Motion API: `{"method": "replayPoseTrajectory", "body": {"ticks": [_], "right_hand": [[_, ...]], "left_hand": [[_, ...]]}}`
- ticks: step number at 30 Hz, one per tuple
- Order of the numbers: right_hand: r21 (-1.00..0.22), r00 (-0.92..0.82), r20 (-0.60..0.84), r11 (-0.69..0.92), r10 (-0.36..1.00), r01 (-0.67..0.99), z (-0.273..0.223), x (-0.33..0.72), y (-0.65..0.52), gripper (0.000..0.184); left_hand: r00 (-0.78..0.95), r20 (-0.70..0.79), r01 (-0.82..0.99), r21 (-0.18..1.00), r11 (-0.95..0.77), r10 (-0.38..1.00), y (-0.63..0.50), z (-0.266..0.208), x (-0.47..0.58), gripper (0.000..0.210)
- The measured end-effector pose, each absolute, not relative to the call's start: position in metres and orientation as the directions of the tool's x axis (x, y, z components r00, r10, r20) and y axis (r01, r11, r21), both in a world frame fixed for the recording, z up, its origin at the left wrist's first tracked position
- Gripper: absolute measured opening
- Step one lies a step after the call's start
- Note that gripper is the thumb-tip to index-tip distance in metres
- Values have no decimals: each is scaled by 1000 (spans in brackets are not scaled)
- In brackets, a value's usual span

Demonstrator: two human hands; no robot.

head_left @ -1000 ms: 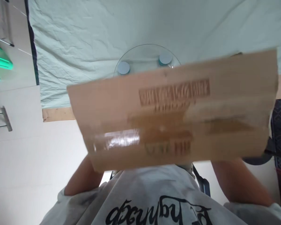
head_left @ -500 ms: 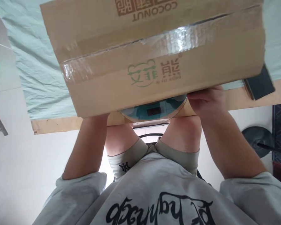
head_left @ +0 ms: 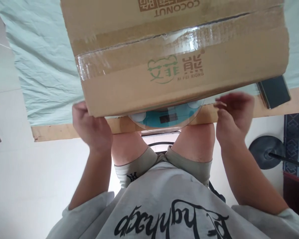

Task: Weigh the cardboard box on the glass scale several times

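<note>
The left hand (head_left: pixel 93 129) curls at the near left corner of the cardboard box (head_left: pixel 179 56), fingers touching its lower edge. The right hand (head_left: pixel 233 114) hovers just off the near right edge, fingers loosely apart, holding nothing. The taped box lies at twelve o'clock, long axis left to right, atop a round glass scale (head_left: pixel 164 118). A dark phone (head_left: pixel 274 91) rests at two o'clock. The box is shut, its contents hidden.

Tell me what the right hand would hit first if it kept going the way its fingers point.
The right hand has fingers curled toward the cardboard box, so it would probably meet the box's near lower edge first, above the glass scale. Depth is unclear.
</note>
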State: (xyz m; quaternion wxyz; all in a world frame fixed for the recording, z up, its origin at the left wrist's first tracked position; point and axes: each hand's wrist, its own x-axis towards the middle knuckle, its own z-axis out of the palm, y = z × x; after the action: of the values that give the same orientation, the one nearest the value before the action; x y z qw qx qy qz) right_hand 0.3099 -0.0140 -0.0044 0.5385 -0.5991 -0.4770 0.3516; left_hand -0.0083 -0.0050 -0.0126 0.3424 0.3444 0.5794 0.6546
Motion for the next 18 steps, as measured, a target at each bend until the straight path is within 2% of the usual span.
{"method": "replayPoseTrajectory", "body": {"ticks": [1,2,4,5,6,8,9,12,18], "right_hand": [[-963,335,76,-19,939,270,-1,315,-31,23],[-946,350,47,-71,936,317,2,322,-47,25],[-903,331,-73,-203,941,378,6,334,-79,46],[-868,306,-161,-282,938,408,6,340,-91,54],[-822,267,-265,-362,926,439,6,345,-101,58],[-708,150,-486,-489,861,509,2,352,-111,60],[-654,94,-574,-524,814,546,0,354,-111,58],[-545,26,-704,-564,709,621,-7,354,-101,51],[-471,26,-762,-581,647,664,-8,348,-82,48]], "left_hand": [[-508,17,-66,996,-59,861,-25,-10,-12,32],[-422,-25,65,996,58,906,-46,-8,-16,36],[-314,-169,260,931,256,934,-84,-7,-26,48],[-238,-295,405,836,371,925,-98,-8,-31,48],[-154,-470,552,688,471,869,-109,-10,-36,45],[-67,-728,743,419,521,682,-119,-17,-45,36],[-47,-797,781,347,519,602,-120,-21,-47,32],[-21,-836,760,342,552,548,-112,-33,-49,28],[-44,-818,696,387,605,573,-98,-35,-40,29]]}}
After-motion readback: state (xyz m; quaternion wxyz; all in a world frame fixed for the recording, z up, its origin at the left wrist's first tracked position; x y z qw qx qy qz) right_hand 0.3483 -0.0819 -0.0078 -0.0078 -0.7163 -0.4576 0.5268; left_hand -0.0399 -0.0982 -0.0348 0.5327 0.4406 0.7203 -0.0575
